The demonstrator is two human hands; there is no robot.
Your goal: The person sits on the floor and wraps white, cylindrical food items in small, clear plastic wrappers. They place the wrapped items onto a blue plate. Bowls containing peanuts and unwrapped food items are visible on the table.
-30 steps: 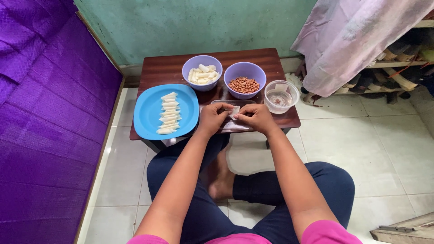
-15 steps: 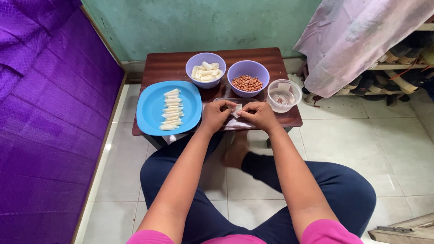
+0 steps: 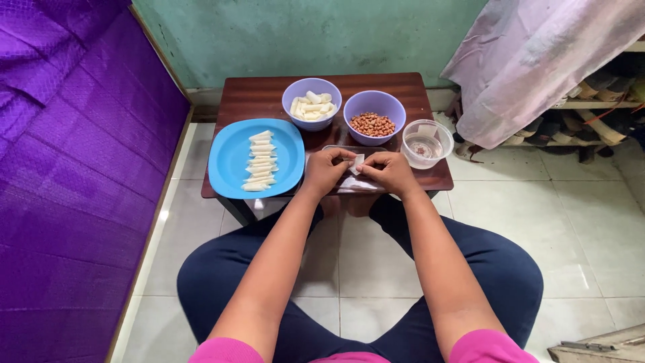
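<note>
My left hand (image 3: 327,170) and my right hand (image 3: 388,171) meet over the front edge of a low dark wooden table (image 3: 262,97). Together they pinch a small white pastry wrapper (image 3: 356,163) between their fingertips. Under them lies a small metal tray (image 3: 333,148) with more white wrapper sheets (image 3: 355,184). A blue plate (image 3: 232,161) to the left holds a row of several white rolled pieces (image 3: 259,161). Behind stand a purple bowl of white pieces (image 3: 311,103) and a purple bowl of peanuts (image 3: 373,116).
A clear plastic cup (image 3: 424,148) with a little liquid stands at the table's right. A purple cloth (image 3: 60,168) covers the left side. A pale cloth (image 3: 537,60) drapes over a shelf of shoes at right. My crossed legs rest on white floor tiles.
The view has shifted slightly and my legs have moved. Both hands stay at the same spot, working the white wrapper between the fingers.
</note>
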